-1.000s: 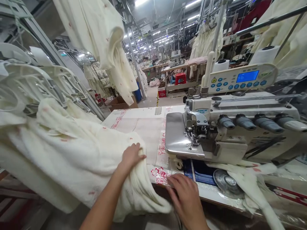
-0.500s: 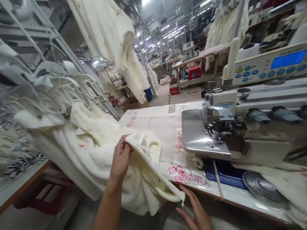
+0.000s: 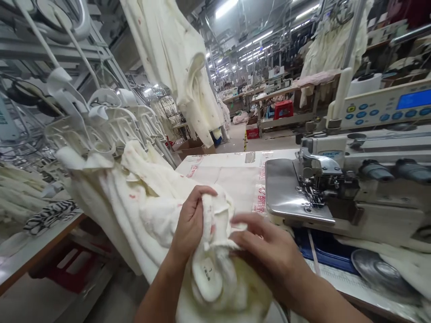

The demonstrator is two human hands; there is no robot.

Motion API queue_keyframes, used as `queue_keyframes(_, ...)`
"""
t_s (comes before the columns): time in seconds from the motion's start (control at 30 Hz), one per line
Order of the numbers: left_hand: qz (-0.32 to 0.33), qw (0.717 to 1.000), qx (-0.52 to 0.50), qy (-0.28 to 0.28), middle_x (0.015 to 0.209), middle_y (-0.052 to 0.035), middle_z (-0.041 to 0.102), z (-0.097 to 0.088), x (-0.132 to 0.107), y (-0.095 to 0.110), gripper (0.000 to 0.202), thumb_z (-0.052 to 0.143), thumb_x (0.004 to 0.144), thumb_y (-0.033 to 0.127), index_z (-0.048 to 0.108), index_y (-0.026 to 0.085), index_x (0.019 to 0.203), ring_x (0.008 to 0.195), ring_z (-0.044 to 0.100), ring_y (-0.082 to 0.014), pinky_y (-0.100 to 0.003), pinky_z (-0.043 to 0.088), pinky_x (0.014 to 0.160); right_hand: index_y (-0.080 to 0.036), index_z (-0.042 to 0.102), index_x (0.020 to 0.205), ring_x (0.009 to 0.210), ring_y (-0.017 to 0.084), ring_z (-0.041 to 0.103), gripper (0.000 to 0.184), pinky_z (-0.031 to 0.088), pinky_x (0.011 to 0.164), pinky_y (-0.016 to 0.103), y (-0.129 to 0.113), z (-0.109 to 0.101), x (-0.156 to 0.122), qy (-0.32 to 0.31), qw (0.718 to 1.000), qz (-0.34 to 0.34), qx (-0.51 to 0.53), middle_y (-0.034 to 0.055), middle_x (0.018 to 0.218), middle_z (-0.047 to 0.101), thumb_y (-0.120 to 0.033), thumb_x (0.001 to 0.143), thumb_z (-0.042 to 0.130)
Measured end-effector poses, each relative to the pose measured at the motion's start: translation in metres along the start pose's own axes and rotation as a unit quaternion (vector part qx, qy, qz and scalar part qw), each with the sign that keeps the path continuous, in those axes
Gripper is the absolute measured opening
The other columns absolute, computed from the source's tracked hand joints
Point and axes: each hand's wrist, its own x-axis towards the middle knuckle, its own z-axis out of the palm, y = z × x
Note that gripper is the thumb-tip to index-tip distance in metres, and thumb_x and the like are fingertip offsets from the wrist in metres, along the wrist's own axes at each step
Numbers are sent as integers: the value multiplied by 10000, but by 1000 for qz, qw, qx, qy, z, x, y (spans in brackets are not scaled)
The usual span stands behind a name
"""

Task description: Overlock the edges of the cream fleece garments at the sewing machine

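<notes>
A cream fleecy garment (image 3: 161,220) with small reddish marks drapes from the hangers at left toward me. My left hand (image 3: 191,224) is closed on a bunched edge of it, thumb on top. From the other side my right hand (image 3: 269,246), somewhat blurred, has its fingertips on the same bunched cloth and seems to pinch its edge; its thumb is hidden. Between and below the hands, a white strip with small dark print (image 3: 207,272) shows in a fold. The garment's lower part is blurred.
An overlock sewing machine (image 3: 316,179) with a metal plate stands at right on the white table (image 3: 232,159). White hangers (image 3: 114,125) crowd the rack at left. Another cream garment (image 3: 175,67) hangs overhead. A metal dish (image 3: 380,273) sits at lower right.
My right hand has come up from the table's front edge to the cloth beside my left hand. The held cloth is now bunched, and the printed strip shows. The view has shifted left.
</notes>
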Motion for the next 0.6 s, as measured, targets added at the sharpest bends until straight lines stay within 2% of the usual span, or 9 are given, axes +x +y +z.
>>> queue_keyframes(0.07,-46,999,-19,-3,689,23,467,1,-7,-3,163,344,852,190,505,200,876,590,427,-89,-172,370,541,-185,592,796,736,158,564,216,471,645,286,4,7,9,23,1000,11,-13,127,1212,482,-252,920,429)
queue_keyframes(0.1,-61,998,-21,-2,679,25,455,1,-11,-4,169,327,855,186,495,201,868,591,425,-91,-173,375,543,-180,598,823,799,173,566,190,477,686,299,6,13,10,25,1000,12,-5,131,1237,464,-239,913,442)
queue_keyframes(0.17,-75,997,2,-9,719,18,468,-1,-20,-8,189,300,871,201,489,204,884,653,456,-101,-182,409,610,-165,597,881,878,195,558,143,484,727,308,10,26,8,31,999,4,15,130,1124,540,-198,900,459)
queue_keyframes(0.23,-78,996,38,-27,835,-5,516,-6,-28,-12,244,271,896,250,480,220,1019,787,506,-122,-218,436,739,-149,591,904,862,197,558,138,489,707,303,10,35,3,52,998,-5,20,113,967,587,-144,889,454)
queue_keyframes(0.3,-53,993,85,-61,1086,-45,516,-16,-35,-14,330,263,906,271,403,249,1204,1030,484,-155,-281,395,908,-152,589,903,816,182,562,147,493,677,284,8,37,1,67,997,-6,33,99,919,584,-114,879,449)
queue_keyframes(0.33,-27,990,110,-86,1226,-54,452,-22,-37,-15,362,278,904,266,371,269,1253,1141,426,-168,-305,356,968,-159,587,906,818,178,564,150,495,681,277,7,36,0,73,996,-2,42,95,922,581,-108,874,450)
queue_keyframes(0.43,61,969,173,-166,1432,-15,221,-40,-38,-15,383,426,851,227,425,305,1226,1289,265,-205,-329,277,1044,-185,589,915,854,174,571,159,499,706,258,5,31,0,86,994,21,70,86,944,579,-105,863,462)
queue_keyframes(0.5,87,959,189,-191,1385,-16,323,-47,-36,-16,392,530,794,212,461,302,1169,1247,335,-204,-309,310,1021,-192,596,920,850,171,578,171,502,699,248,4,29,0,81,993,22,87,81,937,582,-104,859,462)
queue_keyframes(0.6,80,958,202,-185,1068,1,577,-45,-35,-18,336,506,808,177,467,301,1117,972,537,-142,-234,427,851,-194,602,934,833,167,581,181,502,687,240,5,31,-2,86,991,17,99,75,925,584,-99,852,472)
